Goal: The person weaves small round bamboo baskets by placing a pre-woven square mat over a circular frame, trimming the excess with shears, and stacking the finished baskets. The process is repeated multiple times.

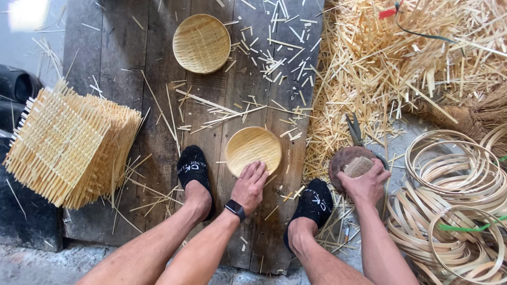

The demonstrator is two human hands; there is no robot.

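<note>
Small round woven bamboo tray (252,149) lies flat, hollow side up, on the dark wooden boards between the feet, while a brown round block (351,161) sits just right of it.

Both arms are bare, with no sleeves. The left wrist wears a black smartwatch (235,209) on a dark strap. Both legs are bare too. Each foot wears a low black ankle sock (193,167) with small white lettering; the other sock (316,201) matches.
</note>
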